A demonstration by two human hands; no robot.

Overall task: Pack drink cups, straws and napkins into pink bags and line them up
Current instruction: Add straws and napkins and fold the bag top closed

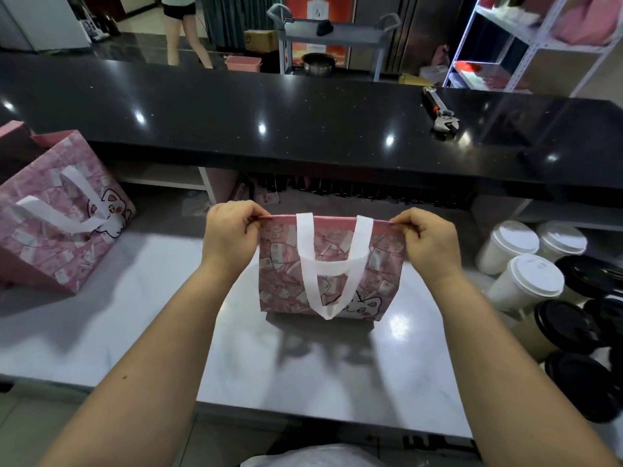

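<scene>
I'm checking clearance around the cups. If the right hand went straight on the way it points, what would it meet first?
The right hand points forward and left, away from the cups, so it meets the pink bag whose rim it pinches; depth beyond is unclear.

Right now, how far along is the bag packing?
Early. One pink cat-print bag with white handles stands opened at the left; its contents are hidden. The left grip and right grip pinch the top corners of a second pink cat-print bag, held flat. The white-lidded cups and black-lidded cups wait unpacked at the right; no straws or napkins show.
</scene>
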